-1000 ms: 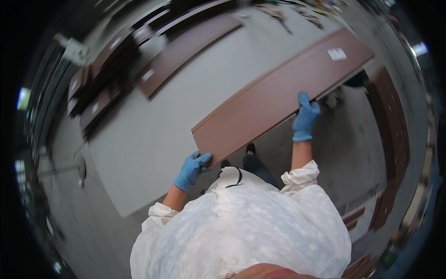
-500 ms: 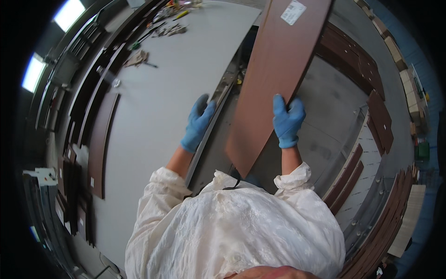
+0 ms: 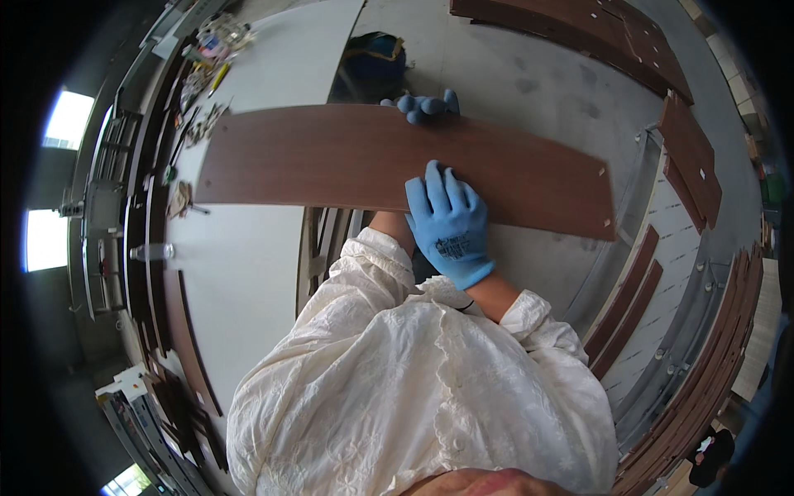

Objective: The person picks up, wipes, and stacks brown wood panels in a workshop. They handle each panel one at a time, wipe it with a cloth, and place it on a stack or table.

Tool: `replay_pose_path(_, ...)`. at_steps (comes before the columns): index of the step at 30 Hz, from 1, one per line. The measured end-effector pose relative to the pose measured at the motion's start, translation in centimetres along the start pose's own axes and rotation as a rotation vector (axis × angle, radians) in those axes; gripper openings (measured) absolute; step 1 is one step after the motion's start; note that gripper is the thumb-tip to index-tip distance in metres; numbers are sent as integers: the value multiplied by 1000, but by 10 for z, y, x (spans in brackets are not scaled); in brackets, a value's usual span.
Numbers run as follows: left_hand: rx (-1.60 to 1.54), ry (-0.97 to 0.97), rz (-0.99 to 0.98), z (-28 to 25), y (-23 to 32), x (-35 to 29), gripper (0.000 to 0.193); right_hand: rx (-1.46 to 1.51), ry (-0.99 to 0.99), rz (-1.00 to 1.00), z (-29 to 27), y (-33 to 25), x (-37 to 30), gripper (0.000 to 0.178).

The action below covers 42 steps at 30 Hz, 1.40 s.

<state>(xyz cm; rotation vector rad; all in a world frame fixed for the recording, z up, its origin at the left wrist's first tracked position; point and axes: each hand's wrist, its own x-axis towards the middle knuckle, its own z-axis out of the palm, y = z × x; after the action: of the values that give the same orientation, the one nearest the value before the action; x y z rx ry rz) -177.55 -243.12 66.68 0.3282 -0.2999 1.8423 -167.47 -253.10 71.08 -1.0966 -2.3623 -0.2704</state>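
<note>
A long brown board [image 3: 302,157] lies crosswise in front of me, its left end over the pale table. Both my hands wear blue gloves. My left forearm passes beneath the board, and the fingers of my left hand [image 3: 426,107] curl over its far edge; the palm is hidden. On the upper face, close to the near edge, my right hand [image 3: 452,227] lies flat with fingers stretched out. Its thumb is hard to make out. Small light marks show at the board's right corners.
The pale table [image 3: 248,264] stretches along the left, with a plastic bottle [image 3: 152,252], rags and tools at its far side. Brown panels [image 3: 571,37] lie beyond the floor gap. More brown boards [image 3: 703,380] are stacked at right. A dark blue container [image 3: 372,68] stands past the board.
The board has turned from a steep upright slant to lie crosswise, and its labelled face no longer shows. My left hand moved from beside the table edge to the board's far edge; my right moved onto its face.
</note>
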Motion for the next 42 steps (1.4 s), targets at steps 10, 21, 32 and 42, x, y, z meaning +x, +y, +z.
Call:
replay_pose_path(10, -502, 137, 2, -49, -178, 252, 36, 187, -12, -14, 14, 242, 127, 38)
replay_pose_path(21, -379, 96, -278, -161, -427, 464, 38, -354, 97, 207, 34, 658, 155, 29)
replay_pose_path(32, -53, 156, -280, -282, -636, 672, 38, 54, 56, 361, 78, 1080, 202, 69)
replay_pose_path(42, 45, 140, -559, -418, -917, 904, 38, 113, 214, 645, 122, 1352, 249, 60)
